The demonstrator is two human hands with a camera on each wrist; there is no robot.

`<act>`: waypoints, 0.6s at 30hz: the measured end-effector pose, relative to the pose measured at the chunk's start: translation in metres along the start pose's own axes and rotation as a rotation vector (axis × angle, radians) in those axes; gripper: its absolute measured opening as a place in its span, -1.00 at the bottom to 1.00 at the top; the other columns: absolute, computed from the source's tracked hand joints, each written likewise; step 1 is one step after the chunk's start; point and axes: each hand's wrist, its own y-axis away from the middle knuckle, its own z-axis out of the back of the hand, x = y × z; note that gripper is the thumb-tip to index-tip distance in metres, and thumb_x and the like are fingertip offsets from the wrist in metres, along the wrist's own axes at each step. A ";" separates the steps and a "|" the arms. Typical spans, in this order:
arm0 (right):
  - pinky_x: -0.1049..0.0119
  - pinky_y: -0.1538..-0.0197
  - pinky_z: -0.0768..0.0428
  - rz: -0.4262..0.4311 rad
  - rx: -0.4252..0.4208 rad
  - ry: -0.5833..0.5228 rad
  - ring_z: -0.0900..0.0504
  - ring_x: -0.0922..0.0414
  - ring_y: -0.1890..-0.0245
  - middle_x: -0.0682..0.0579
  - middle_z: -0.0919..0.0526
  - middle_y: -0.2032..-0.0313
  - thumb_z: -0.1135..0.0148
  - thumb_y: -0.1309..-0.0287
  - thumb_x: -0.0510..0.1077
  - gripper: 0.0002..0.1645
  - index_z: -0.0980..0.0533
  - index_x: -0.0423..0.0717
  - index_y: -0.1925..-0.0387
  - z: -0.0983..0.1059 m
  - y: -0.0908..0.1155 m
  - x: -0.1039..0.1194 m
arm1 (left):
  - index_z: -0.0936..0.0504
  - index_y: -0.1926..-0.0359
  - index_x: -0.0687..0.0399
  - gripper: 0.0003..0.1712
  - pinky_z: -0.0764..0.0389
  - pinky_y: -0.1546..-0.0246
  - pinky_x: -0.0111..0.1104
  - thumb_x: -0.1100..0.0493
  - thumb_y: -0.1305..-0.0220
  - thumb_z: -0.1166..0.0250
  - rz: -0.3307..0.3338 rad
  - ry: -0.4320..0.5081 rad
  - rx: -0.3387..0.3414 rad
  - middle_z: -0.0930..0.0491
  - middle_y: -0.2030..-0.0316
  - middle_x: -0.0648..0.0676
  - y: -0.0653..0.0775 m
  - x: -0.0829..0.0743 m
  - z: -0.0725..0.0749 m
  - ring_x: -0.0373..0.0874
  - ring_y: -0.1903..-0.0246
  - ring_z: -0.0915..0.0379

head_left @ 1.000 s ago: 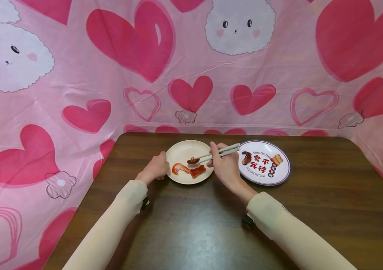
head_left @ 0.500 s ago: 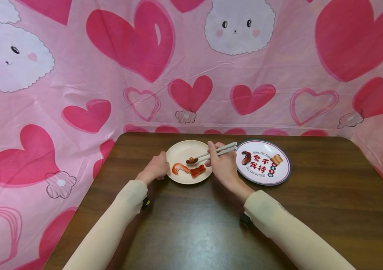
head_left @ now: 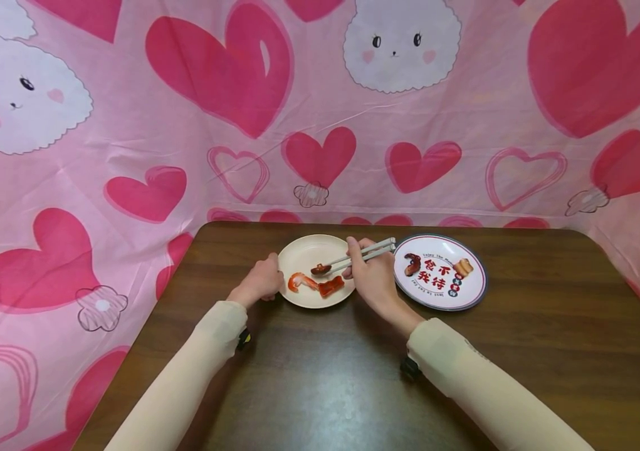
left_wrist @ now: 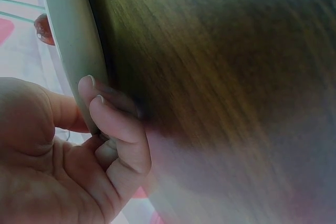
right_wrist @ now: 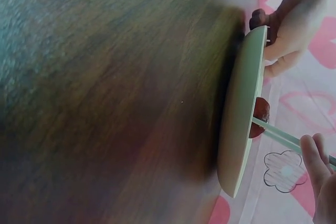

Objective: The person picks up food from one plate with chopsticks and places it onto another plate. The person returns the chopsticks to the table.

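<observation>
My left hand (head_left: 263, 277) grips the left rim of a cream plate (head_left: 307, 247); the left wrist view shows curled fingers (left_wrist: 118, 121) along its outer wall. With my right hand (head_left: 375, 275) I hold a pair of pale chopsticks (head_left: 378, 248), their tips at a dark brown piece of food (head_left: 320, 269) over the plate. In front of it lie an orange-and-white shrimp (head_left: 299, 280) and a reddish-brown glazed piece of food (head_left: 331, 287). From the right wrist's side, the cream plate (right_wrist: 244, 108) hides most of what lies on it.
Right beside my right hand stands a white plate (head_left: 469, 294) with a blue rim and red characters. It bears a dark curled piece of food (head_left: 412, 264) and a pale layered piece (head_left: 463, 267). The wooden table (head_left: 320, 376) meets a pink heart-print cloth (head_left: 432, 113) behind.
My right hand has shifted slightly left with the chopsticks, and the dark brown piece has moved a little left with their tips. The left hand and the plates have stayed put.
</observation>
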 end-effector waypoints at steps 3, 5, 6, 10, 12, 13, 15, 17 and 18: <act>0.30 0.55 -0.67 -0.009 0.004 -0.001 -0.73 -0.13 0.64 -0.10 -0.67 0.66 -0.18 -0.56 0.01 -0.50 -0.61 -0.36 0.35 0.001 0.000 0.000 | -0.23 -0.33 0.39 -0.50 -0.60 0.55 -0.28 0.28 -0.49 -0.12 0.006 -0.001 0.001 -0.54 0.36 0.26 0.000 -0.001 0.000 -0.01 0.60 -0.46; 0.27 0.54 -0.68 -0.013 0.006 0.002 -0.73 -0.13 0.64 -0.12 -0.67 0.66 -0.19 -0.56 0.02 -0.50 -0.62 -0.35 0.35 0.001 0.000 0.001 | -0.23 -0.33 0.38 -0.50 -0.60 0.55 -0.28 0.28 -0.49 -0.12 0.008 -0.003 0.000 -0.55 0.36 0.26 0.000 -0.001 0.000 -0.01 0.59 -0.47; 0.25 0.53 -0.68 -0.015 0.008 0.002 -0.73 -0.15 0.63 -0.14 -0.67 0.65 -0.19 -0.56 0.02 -0.50 -0.62 -0.35 0.34 0.001 0.000 0.001 | -0.23 -0.33 0.38 -0.50 -0.60 0.55 -0.28 0.28 -0.49 -0.11 0.009 -0.005 -0.001 -0.55 0.36 0.26 -0.001 -0.001 0.000 -0.01 0.59 -0.47; 0.11 0.50 -0.72 -0.025 0.018 -0.009 -0.73 -0.22 0.60 -0.21 -0.68 0.63 -0.20 -0.55 -0.01 -0.53 -0.61 -0.36 0.33 0.002 0.001 0.001 | -0.21 -0.35 0.39 -0.49 -0.60 0.55 -0.28 0.28 -0.50 -0.10 0.016 -0.005 0.001 -0.55 0.34 0.27 -0.002 0.000 0.000 0.00 0.59 -0.47; 0.03 0.48 -0.73 -0.031 0.023 -0.020 -0.73 -0.25 0.59 -0.23 -0.68 0.62 -0.21 -0.55 -0.02 -0.54 -0.61 -0.36 0.33 0.002 0.002 0.001 | -0.21 -0.36 0.39 -0.48 -0.60 0.55 -0.28 0.28 -0.50 -0.10 0.019 -0.003 0.001 -0.54 0.33 0.27 -0.003 0.000 -0.001 0.00 0.59 -0.47; -0.01 0.47 -0.73 -0.034 0.025 -0.024 -0.73 -0.25 0.59 -0.23 -0.68 0.62 -0.21 -0.55 -0.02 -0.55 -0.61 -0.36 0.33 0.002 0.003 0.001 | -0.21 -0.35 0.39 -0.47 -0.60 0.55 -0.28 0.28 -0.49 -0.11 0.019 -0.001 0.001 -0.55 0.33 0.27 -0.003 0.000 -0.001 0.00 0.59 -0.47; -0.06 0.46 -0.73 -0.040 0.028 -0.025 -0.73 -0.24 0.59 -0.23 -0.68 0.61 -0.21 -0.54 0.02 -0.52 -0.61 -0.35 0.32 0.002 0.003 0.001 | -0.21 -0.35 0.39 -0.47 -0.60 0.56 -0.28 0.29 -0.47 -0.12 0.021 0.002 0.001 -0.55 0.34 0.27 -0.003 0.000 -0.002 0.00 0.60 -0.47; -0.11 0.45 -0.72 -0.048 0.031 -0.024 -0.73 -0.23 0.59 -0.22 -0.69 0.62 -0.21 -0.54 0.06 -0.49 -0.61 -0.34 0.33 0.002 0.004 0.001 | -0.22 -0.34 0.39 -0.48 -0.59 0.57 -0.28 0.29 -0.47 -0.12 0.021 0.003 -0.001 -0.55 0.35 0.27 -0.003 0.000 -0.002 0.00 0.60 -0.46; -0.12 0.45 -0.72 -0.053 0.033 -0.023 -0.73 -0.22 0.60 -0.22 -0.69 0.61 -0.21 -0.54 0.08 -0.48 -0.61 -0.34 0.33 0.002 0.005 0.001 | -0.22 -0.34 0.39 -0.48 -0.59 0.57 -0.28 0.29 -0.47 -0.12 0.021 0.003 -0.001 -0.55 0.36 0.27 -0.003 0.000 -0.002 -0.01 0.61 -0.46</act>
